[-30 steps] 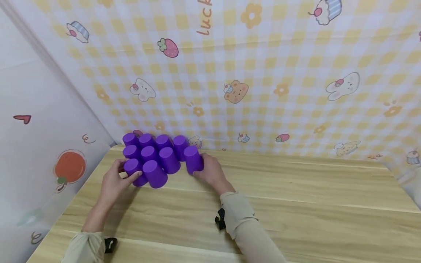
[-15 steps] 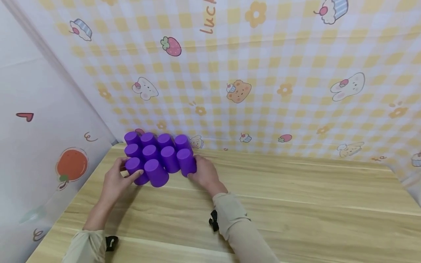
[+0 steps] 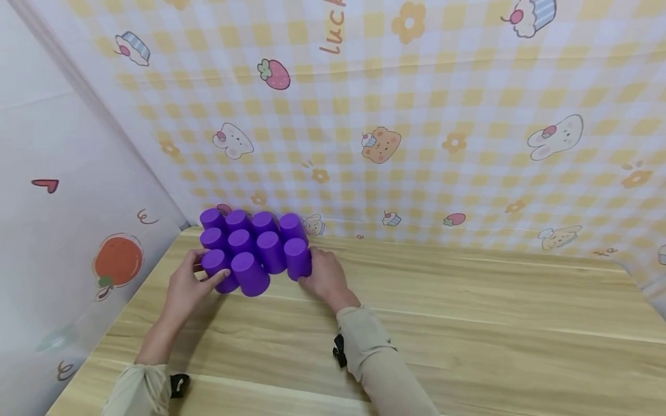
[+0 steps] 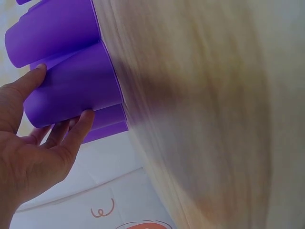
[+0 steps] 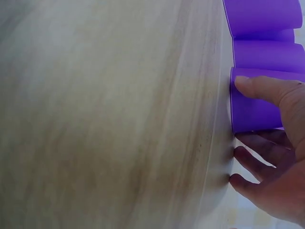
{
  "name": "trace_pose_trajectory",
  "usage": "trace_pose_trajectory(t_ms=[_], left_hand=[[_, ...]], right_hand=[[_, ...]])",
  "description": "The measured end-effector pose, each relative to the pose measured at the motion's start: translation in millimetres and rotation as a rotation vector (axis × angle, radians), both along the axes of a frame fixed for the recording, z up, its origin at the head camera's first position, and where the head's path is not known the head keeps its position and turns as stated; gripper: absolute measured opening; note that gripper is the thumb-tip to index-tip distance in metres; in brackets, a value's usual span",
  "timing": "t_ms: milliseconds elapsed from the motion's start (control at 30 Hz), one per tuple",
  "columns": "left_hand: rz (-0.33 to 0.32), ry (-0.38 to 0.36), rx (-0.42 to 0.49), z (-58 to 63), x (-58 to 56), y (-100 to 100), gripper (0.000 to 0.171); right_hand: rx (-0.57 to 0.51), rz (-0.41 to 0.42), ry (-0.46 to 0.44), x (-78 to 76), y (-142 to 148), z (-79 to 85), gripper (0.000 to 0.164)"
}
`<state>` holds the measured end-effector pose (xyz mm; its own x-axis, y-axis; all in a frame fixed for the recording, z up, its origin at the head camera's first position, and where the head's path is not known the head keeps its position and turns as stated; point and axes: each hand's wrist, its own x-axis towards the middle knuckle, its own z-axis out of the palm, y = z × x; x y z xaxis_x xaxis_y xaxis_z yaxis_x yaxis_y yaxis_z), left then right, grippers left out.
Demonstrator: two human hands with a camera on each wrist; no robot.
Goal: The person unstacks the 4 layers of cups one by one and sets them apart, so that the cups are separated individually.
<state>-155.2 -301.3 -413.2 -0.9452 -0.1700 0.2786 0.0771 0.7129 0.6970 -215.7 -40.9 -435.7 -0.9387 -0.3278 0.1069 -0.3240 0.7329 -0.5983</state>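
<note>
Several purple cups stand upside down on the wooden table, packed close in rows. My left hand (image 3: 184, 289) holds the front-left cup (image 3: 215, 260), thumb on its near side and fingers round its left. In the left wrist view the thumb and fingertips touch that cup's wall (image 4: 78, 86). My right hand (image 3: 329, 278) holds the cup at the right end of the middle row (image 3: 297, 259). The right wrist view shows the thumb across this cup (image 5: 255, 109), with fingers spread beneath it. Another front cup (image 3: 251, 274) stands just right of the left-held one, untouched by either hand.
The wooden table (image 3: 468, 323) stretches to the right and toward me. Behind the cups rises a yellow-checked cloth wall (image 3: 442, 86); a white patterned wall (image 3: 67, 138) borders the left side. Black wrist straps show at both sleeves.
The right hand has brought its cup left until it stands against the middle row, then stayed there. The left hand keeps its hold. The whole view has shifted slightly.
</note>
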Motion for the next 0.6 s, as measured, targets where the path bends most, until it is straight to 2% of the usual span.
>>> trace_pose_trajectory(t_ms=[167, 300, 500, 600], left_hand=[[0.005, -0.009, -0.008, 0.9, 0.6, -2, 0.054], [0.014, -0.015, -0.013, 1.5, 1.5, -6, 0.053], [0.014, -0.008, -0.019, 1.0, 0.7, -10, 0.054], [0.014, -0.002, -0.023, 0.0, -0.5, -13, 0.054]], right_hand=[[-0.034, 0.017, -0.064, 1.7, 5, 2.9, 0.075], [-0.008, 0.041, -0.089, 1.8, 20, 4.7, 0.079], [0.055, 0.027, -0.07, 1.5, 67, 1.3, 0.075], [0.101, 0.027, -0.013, 3.7, 93, -1.9, 0.073]])
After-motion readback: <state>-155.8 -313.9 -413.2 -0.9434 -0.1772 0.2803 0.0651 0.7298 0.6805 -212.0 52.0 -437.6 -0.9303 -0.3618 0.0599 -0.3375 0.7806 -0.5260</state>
